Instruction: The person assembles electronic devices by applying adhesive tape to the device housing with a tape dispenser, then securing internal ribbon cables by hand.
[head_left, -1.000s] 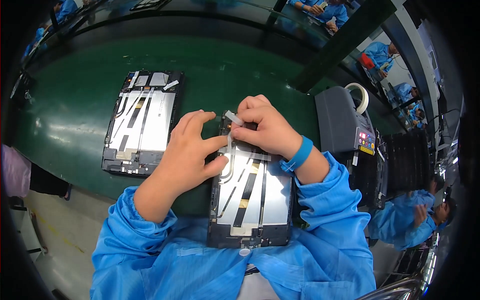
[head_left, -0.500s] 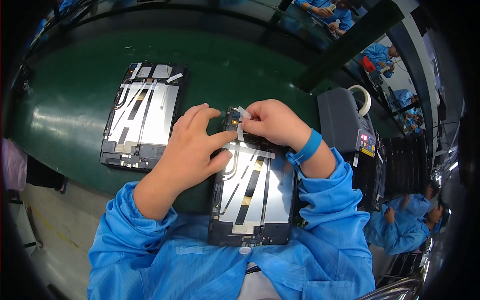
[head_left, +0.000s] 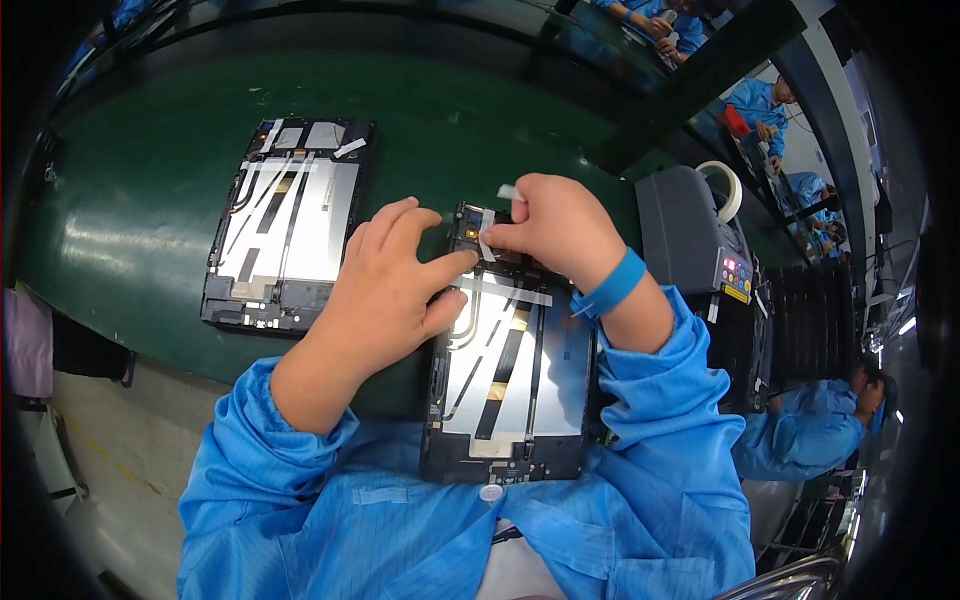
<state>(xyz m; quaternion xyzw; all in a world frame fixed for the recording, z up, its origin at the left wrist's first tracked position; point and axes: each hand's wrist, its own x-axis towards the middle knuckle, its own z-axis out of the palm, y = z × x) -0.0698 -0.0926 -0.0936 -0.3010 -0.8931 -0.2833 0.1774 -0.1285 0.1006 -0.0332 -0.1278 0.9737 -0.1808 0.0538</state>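
A: Where is the opened tablet?
B: On the green desk, right before the person. The left hand presses its index finger on the upper edge.
A: And the right hand?
B: Fingers pinched together on a strip of white tape at that edge. A second opened tablet lies well to the left.

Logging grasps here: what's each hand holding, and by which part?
The right hand pinches a small white tape strip at its upper end, over the top edge of the opened tablet. The left hand grips nothing; its fingertips press flat on the tablet.
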